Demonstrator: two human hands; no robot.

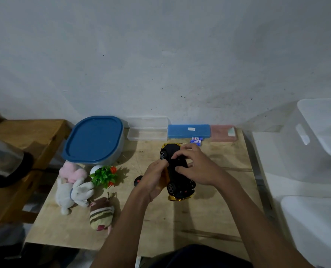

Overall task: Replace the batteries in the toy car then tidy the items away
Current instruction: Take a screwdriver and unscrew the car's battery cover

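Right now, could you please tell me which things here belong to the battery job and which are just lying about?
Job: yellow-and-black toy car, held by left hand and right hand; blue-and-white batteries.
Lying about: white plush rabbit; pink plush toy; striped plush toy; green potted plastic plant.

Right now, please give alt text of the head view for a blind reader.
The left hand and right hand hold a black and yellow toy car over a wooden table. Batteries lie beyond it, plush toys at the left.

Single head-worn wide view; looks forward and down, close over the table (189,225); facing the wall (160,55).
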